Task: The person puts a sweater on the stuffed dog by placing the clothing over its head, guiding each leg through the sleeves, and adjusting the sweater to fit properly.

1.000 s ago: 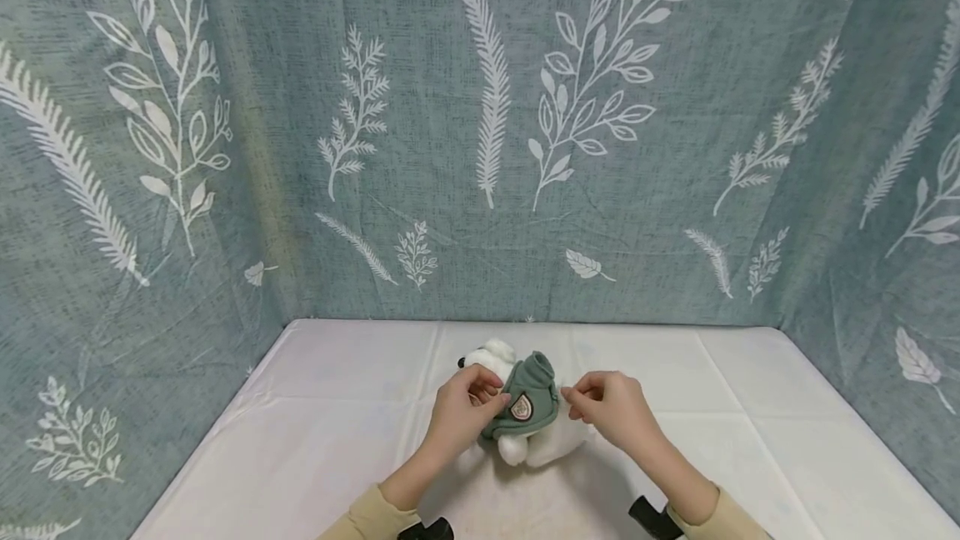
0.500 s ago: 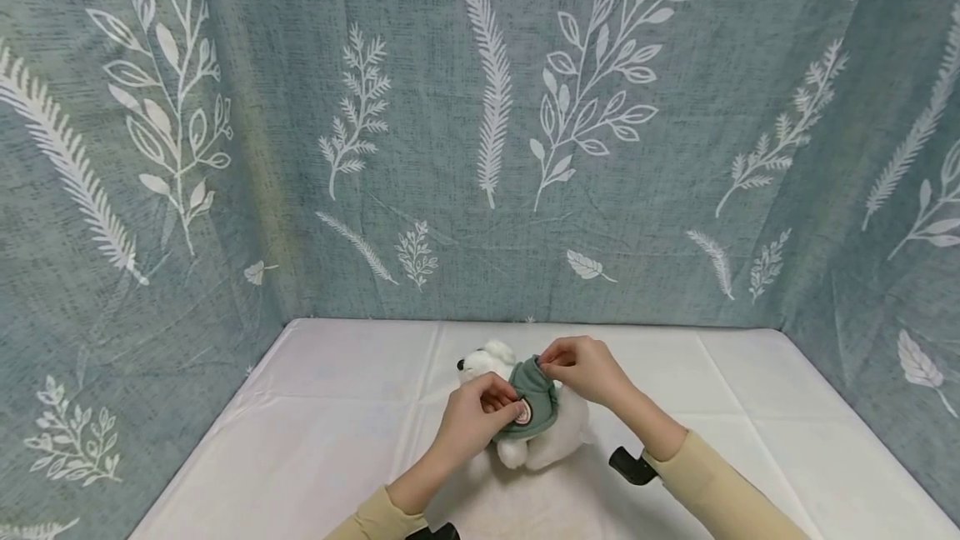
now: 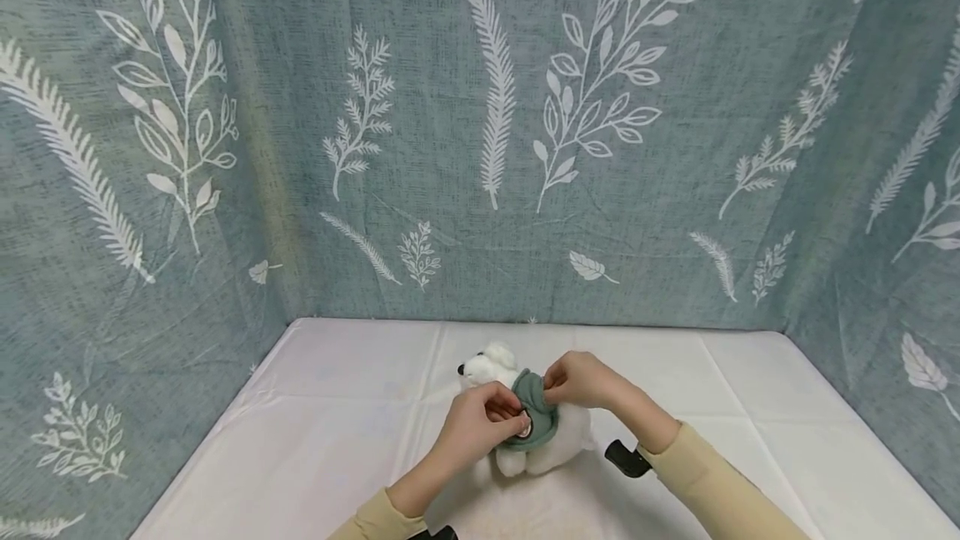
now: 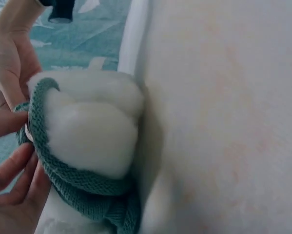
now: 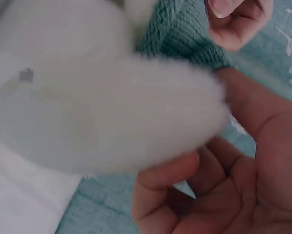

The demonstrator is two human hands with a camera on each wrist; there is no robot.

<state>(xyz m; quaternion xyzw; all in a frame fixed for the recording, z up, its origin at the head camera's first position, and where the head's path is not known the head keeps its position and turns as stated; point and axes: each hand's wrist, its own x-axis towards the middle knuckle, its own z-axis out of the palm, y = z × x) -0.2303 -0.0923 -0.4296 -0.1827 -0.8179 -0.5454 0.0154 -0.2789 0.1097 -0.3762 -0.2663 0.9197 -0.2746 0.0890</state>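
Note:
A white plush animal [image 3: 567, 442] with a black nose sits on the white cloth, its head toward the left. It wears a green knitted sweater [image 3: 543, 422] with a badge [image 3: 527, 428], partly hidden by the left thumb. My left hand [image 3: 480, 425] pinches the sweater by the badge; the left wrist view shows the knit [image 4: 68, 178] bunched around a rounded white body part. At the sweater's upper right edge, the curled fingers of my right hand [image 3: 585, 382] grip the knit. In the right wrist view its thumb [image 5: 253, 102] meets the green edge while a finger touches the white fur.
White cloth [image 3: 337, 440] covers the table around the toy. Blue-green curtains [image 3: 442, 148] with white leaf prints rise at the back and both sides. A black wrist device [image 3: 627, 458] sits at the right sleeve.
My right hand rose from the toy's right side to the sweater's top, then came slightly down with it. The sweater's raised top edge is lower. My left hand shifted slightly right along the badge.

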